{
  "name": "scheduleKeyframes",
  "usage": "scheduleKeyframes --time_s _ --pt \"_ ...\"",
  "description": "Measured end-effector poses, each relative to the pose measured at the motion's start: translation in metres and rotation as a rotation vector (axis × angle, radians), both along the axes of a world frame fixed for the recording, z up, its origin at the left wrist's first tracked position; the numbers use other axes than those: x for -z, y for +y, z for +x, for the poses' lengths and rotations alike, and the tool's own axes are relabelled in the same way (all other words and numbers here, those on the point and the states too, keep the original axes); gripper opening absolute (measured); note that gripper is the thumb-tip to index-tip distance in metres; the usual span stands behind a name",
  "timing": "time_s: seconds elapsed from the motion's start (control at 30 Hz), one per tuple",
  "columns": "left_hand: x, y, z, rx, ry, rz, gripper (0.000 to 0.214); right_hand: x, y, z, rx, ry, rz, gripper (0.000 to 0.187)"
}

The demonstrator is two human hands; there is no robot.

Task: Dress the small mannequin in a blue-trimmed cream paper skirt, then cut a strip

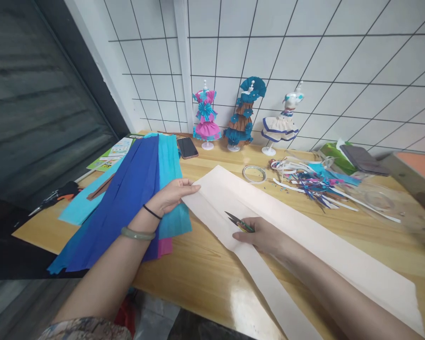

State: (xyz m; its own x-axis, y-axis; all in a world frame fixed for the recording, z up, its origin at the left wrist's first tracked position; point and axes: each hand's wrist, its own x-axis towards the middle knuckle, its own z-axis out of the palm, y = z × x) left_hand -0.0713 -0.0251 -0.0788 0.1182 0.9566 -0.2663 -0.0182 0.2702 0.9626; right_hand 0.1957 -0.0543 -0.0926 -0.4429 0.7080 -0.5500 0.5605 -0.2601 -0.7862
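A long sheet of white crepe paper (297, 222) lies slantwise over the wooden table, partly slit so that a narrow strip (269, 278) hangs off toward the front edge. At its far left corner my left hand (175, 192) pinches the paper between thumb and fingers. My right hand (258, 234) grips small dark scissors (240, 223), their blades slightly apart above the paper and pointing up and left. Under my left wrist lie folded blue (118, 189) and turquoise (172, 189) crepe sheets, with a bit of pink showing below.
Three small dress forms in paper dresses (207, 115) stand along the tiled wall. A phone (187, 148), a wire roll (254, 174) and a heap of paper scraps (315, 182) lie behind the white sheet. At the left edge rests a black-and-orange glue gun (58, 194).
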Motion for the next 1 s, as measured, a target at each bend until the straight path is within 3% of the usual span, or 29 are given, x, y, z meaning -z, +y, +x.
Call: scheduleKeyframes --time_s 0.27,0.43,0.7,1.0 --pt "0.017 -0.009 0.030 -0.064 -0.306 0.027 0.044 0.003 0.008 -0.022 0.117 0.085 0.065 0.029" --pt "0.023 -0.015 0.045 -0.104 -0.310 -0.006 0.048 0.004 0.011 -0.031 0.095 0.085 0.099 0.032" --pt "0.017 -0.018 0.045 -0.179 -0.310 -0.006 0.041 -0.003 0.011 -0.039 0.096 0.073 0.128 0.048" --pt "0.014 -0.018 0.042 -0.236 -0.330 0.016 0.046 -0.002 0.014 -0.049 0.112 0.081 0.114 0.048"
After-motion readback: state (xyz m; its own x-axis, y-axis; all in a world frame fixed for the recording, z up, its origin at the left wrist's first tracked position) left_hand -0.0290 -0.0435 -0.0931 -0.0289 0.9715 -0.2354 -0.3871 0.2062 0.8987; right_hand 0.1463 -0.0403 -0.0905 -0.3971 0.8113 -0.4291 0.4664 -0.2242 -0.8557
